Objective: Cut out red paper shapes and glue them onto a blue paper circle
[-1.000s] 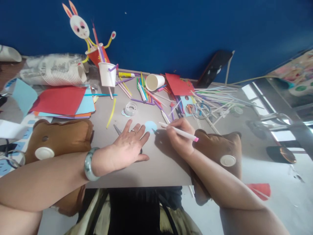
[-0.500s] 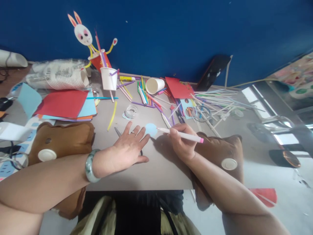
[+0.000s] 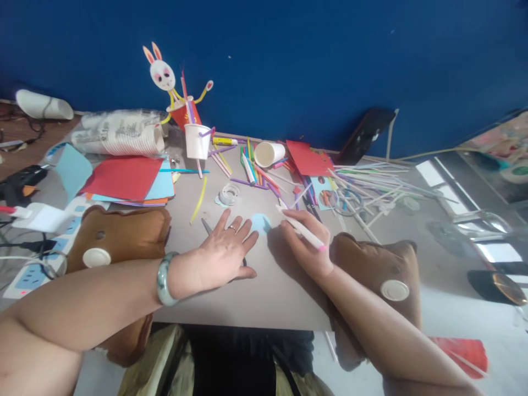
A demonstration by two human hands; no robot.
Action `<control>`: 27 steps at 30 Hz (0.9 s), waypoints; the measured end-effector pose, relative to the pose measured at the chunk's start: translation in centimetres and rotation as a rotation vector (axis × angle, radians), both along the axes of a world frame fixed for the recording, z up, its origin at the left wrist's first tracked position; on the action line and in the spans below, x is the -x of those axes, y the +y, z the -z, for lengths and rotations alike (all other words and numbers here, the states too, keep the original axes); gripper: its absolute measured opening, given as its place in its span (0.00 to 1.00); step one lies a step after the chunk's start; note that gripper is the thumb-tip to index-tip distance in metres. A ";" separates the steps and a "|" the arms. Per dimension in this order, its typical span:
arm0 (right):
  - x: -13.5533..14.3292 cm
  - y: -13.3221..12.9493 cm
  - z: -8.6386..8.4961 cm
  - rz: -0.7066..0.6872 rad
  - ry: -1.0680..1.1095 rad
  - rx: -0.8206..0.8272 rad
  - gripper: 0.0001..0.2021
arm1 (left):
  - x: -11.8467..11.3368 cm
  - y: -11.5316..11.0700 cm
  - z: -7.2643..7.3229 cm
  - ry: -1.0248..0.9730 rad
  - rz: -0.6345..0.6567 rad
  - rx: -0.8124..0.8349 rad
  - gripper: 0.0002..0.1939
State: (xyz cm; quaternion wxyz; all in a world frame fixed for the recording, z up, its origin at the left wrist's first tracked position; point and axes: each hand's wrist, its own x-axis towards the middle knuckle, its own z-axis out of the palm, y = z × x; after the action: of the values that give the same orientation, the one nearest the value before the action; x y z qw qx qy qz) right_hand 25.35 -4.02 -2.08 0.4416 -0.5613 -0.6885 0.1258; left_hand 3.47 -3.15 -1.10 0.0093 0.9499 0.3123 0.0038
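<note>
My left hand lies spread over the grey table, its fingertips beside a light blue paper circle. Under that hand is a pair of scissors, mostly hidden, with the blade tip poking out. My right hand is closed around a white marker with a pink end, held to the right of the circle. The marker's tip is raised toward the upper left, away from the paper. A roll of clear tape sits above my left fingers.
White cup with straws and a rabbit-faced figure stand at the back. Markers, red paper and straws are spread behind and right. Brown cushions flank the workspace. Left are stacked paper cups and a power strip.
The marker has lifted away from the blue circle and tilted more steeply in my right hand. My left hand keeps its spread pose. The whole view has shifted slightly.
</note>
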 end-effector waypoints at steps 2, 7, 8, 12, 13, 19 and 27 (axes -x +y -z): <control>0.1 -0.2 0.2 0.023 0.065 0.056 0.08 | 0.0 0.0 -0.1 0.002 -0.001 0.006 0.39; 0.4 -0.2 1.0 -0.031 0.312 0.140 0.10 | 0.0 0.0 0.0 0.006 0.005 0.004 0.39; 0.4 -0.2 1.1 -0.040 0.317 0.155 0.10 | 0.0 -0.1 0.1 0.004 0.006 -0.001 0.40; 0.2 -0.1 1.2 -0.032 0.263 0.137 0.07 | 0.1 -0.1 0.5 -0.018 0.006 -0.035 0.40; 0.1 -0.1 1.2 -0.021 0.251 0.123 0.06 | 0.1 -0.1 0.5 -0.019 0.005 -0.038 0.40; 0.0 0.2 1.1 -0.018 0.229 0.152 0.06 | 0.1 -0.1 0.4 -0.013 0.009 -0.018 0.40; 0.1 0.0 0.0 0.006 0.056 0.198 0.02 | 0.3 0.0 1.1 -0.030 0.006 -0.007 0.40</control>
State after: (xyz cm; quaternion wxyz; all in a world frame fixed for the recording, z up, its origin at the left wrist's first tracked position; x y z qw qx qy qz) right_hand 25.21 -4.01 -2.04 0.4033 -0.6006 -0.6585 0.2076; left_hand 3.18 -3.15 -2.20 0.0107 0.9508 0.3090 0.0191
